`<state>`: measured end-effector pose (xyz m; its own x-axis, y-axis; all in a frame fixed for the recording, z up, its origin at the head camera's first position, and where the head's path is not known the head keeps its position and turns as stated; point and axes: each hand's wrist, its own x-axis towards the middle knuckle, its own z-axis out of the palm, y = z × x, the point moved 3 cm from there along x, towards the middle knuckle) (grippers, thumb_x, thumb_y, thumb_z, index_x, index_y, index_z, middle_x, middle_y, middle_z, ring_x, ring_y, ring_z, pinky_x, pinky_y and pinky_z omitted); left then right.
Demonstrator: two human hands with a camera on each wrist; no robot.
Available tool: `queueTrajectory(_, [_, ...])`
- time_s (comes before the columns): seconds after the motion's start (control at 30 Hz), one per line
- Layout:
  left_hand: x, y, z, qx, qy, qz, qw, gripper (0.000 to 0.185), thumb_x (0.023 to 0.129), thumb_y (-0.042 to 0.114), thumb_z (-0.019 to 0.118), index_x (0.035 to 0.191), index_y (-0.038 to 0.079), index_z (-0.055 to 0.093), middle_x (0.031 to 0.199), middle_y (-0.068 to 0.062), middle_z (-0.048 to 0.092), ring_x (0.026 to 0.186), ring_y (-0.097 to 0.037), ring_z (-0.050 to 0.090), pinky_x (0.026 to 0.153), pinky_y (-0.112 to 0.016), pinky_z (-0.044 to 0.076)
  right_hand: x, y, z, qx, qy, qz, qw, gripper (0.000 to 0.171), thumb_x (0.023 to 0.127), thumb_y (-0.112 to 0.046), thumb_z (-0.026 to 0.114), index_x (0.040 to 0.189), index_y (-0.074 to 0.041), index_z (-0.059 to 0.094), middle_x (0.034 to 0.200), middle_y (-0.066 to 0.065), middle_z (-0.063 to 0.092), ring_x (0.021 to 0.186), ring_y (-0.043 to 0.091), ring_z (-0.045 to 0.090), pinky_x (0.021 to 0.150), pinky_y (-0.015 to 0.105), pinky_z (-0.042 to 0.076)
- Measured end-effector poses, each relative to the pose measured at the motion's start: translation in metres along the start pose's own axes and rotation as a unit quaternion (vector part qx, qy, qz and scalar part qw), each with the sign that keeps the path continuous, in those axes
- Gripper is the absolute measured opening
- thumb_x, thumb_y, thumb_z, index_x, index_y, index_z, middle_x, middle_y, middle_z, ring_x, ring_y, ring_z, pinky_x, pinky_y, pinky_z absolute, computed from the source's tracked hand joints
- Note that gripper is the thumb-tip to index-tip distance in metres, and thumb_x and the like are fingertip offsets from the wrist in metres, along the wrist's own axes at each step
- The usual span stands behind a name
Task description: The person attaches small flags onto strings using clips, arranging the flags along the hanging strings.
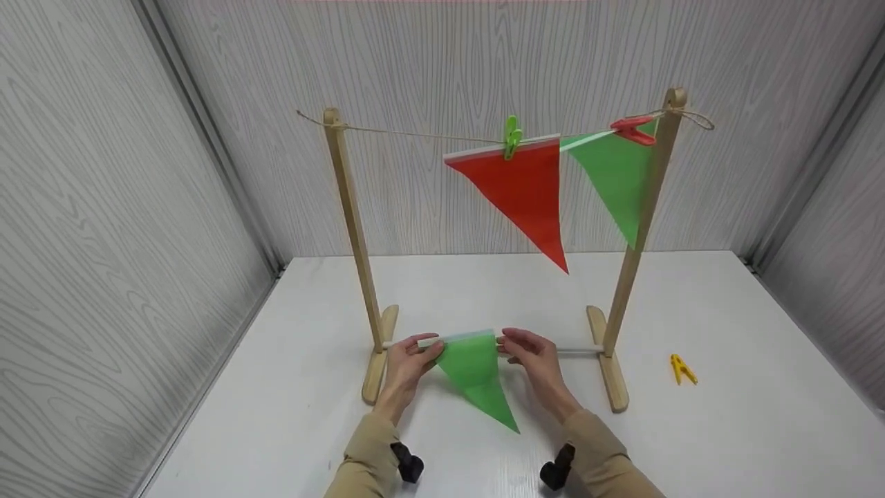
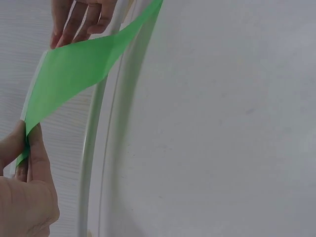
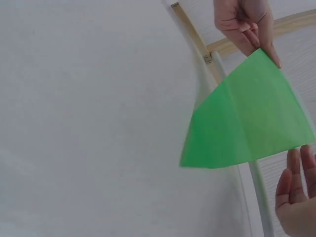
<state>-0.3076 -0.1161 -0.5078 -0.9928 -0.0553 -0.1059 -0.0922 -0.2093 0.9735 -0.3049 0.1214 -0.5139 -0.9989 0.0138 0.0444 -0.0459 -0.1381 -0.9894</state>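
A green triangular flag (image 1: 477, 373) hangs between my two hands just above the white table (image 1: 726, 429), its tip pointing toward me. My left hand (image 1: 423, 351) pinches its top left corner; in the left wrist view, thumb and finger (image 2: 29, 158) clamp the flag (image 2: 74, 74) edge. My right hand (image 1: 515, 347) holds the top right corner (image 3: 298, 148), its fingers (image 3: 296, 182) behind the flag (image 3: 247, 123). Both hands are in front of the low crossbar (image 1: 577, 350) of a wooden stand (image 1: 352, 228).
A string (image 1: 415, 134) runs between the stand's posts. A green clothespin (image 1: 512, 136) pins a red flag (image 1: 525, 190) to it, and a red clothespin (image 1: 632, 130) pins a green flag (image 1: 615, 176). A yellow clothespin (image 1: 682, 369) lies on the table at the right. Grey walls enclose three sides.
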Motion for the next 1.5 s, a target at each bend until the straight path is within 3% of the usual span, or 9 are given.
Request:
queueTrajectory(0.2, [0.0,-0.001,-0.001,-0.009,0.008,0.015,0.9998,0.038,0.089,-0.001,0.073,0.122,-0.015,0.06,0.093,-0.004,0.075,0.082,-0.007,0.071,0.077,-0.021,0.06,-0.014,-0.011,-0.017,-0.019,0.046,0.009,0.999,0.035,0.096,-0.004,0.064,0.129,0.006,0.06,0.116,0.015,0.071,0.091,0.009,0.069,0.08,0.024,0.056])
queueTrajectory(0.37, [0.0,0.0,-0.002,-0.005,0.011,0.021,0.9997,0.035,0.089,0.0,0.073,0.12,-0.013,0.062,0.096,-0.005,0.075,0.085,-0.009,0.071,0.08,-0.024,0.061,-0.026,-0.019,-0.048,-0.004,0.156,-0.027,0.987,0.033,0.098,-0.004,0.062,0.129,0.005,0.06,0.105,-0.002,0.07,0.088,0.003,0.067,0.079,0.02,0.055])
queueTrajectory(0.43, [0.0,-0.001,-0.003,-0.005,0.013,0.021,0.9997,0.033,0.089,0.001,0.073,0.118,-0.011,0.064,0.097,-0.005,0.075,0.086,-0.009,0.071,0.081,-0.024,0.061,-0.031,-0.023,-0.064,0.007,0.226,-0.048,0.973,0.032,0.097,-0.004,0.062,0.128,0.004,0.061,0.099,-0.01,0.067,0.088,0.001,0.064,0.078,0.017,0.054])
queueTrajectory(0.6, [0.0,-0.002,-0.005,-0.01,0.017,0.022,0.9995,0.031,0.09,0.002,0.073,0.117,-0.009,0.064,0.098,-0.006,0.075,0.087,-0.009,0.071,0.082,-0.025,0.061,-0.042,-0.027,-0.111,0.002,0.388,-0.076,0.919,0.032,0.095,-0.005,0.063,0.127,0.001,0.062,0.099,-0.014,0.06,0.094,0.002,0.055,0.081,0.011,0.046])
queueTrajectory(0.67, [-0.001,-0.002,-0.006,-0.012,0.017,0.024,0.9995,0.031,0.09,0.003,0.073,0.117,-0.009,0.064,0.1,-0.007,0.075,0.088,-0.01,0.071,0.082,-0.025,0.061,-0.044,-0.026,-0.129,-0.009,0.426,-0.064,0.902,0.036,0.094,-0.004,0.063,0.13,-0.001,0.061,0.104,-0.012,0.057,0.101,0.005,0.051,0.086,0.014,0.041])
queueTrajectory(0.77, [-0.001,-0.002,-0.005,-0.011,0.017,0.019,0.9996,0.031,0.09,0.003,0.073,0.118,-0.008,0.064,0.102,-0.008,0.075,0.09,-0.011,0.071,0.084,-0.026,0.06,-0.045,-0.023,-0.152,-0.024,0.458,-0.022,0.888,0.044,0.094,-0.005,0.062,0.137,-0.004,0.056,0.118,-0.007,0.053,0.114,0.011,0.047,0.097,0.02,0.038])
queueTrajectory(1.0, [-0.001,-0.004,-0.004,-0.002,0.003,0.014,0.9999,0.036,0.091,0.006,0.073,0.122,-0.008,0.062,0.108,-0.011,0.074,0.094,-0.011,0.071,0.088,-0.028,0.06,-0.044,-0.013,-0.192,-0.095,0.478,0.096,0.868,0.059,0.094,-0.008,0.058,0.151,-0.009,0.043,0.157,0.014,0.037,0.144,0.029,0.032,0.122,0.041,0.029])
queueTrajectory(1.13, [-0.002,-0.005,-0.004,-0.004,-0.007,0.014,0.9999,0.039,0.092,0.006,0.072,0.124,-0.01,0.06,0.106,-0.01,0.075,0.093,-0.01,0.071,0.086,-0.027,0.06,-0.042,-0.009,-0.204,-0.145,0.465,0.122,0.865,0.065,0.091,-0.007,0.057,0.153,-0.007,0.038,0.157,0.019,0.036,0.145,0.037,0.029,0.122,0.048,0.025])
queueTrajectory(1.5, [0.0,-0.007,-0.004,-0.009,0.002,0.006,0.9999,0.035,0.091,0.005,0.073,0.122,-0.008,0.062,0.106,-0.009,0.075,0.092,-0.011,0.071,0.084,-0.027,0.061,-0.038,-0.007,-0.208,-0.28,0.374,0.138,0.873,0.065,0.087,0.002,0.049,0.15,0.006,0.035,0.149,0.038,0.03,0.139,0.05,0.023,0.116,0.058,0.021])
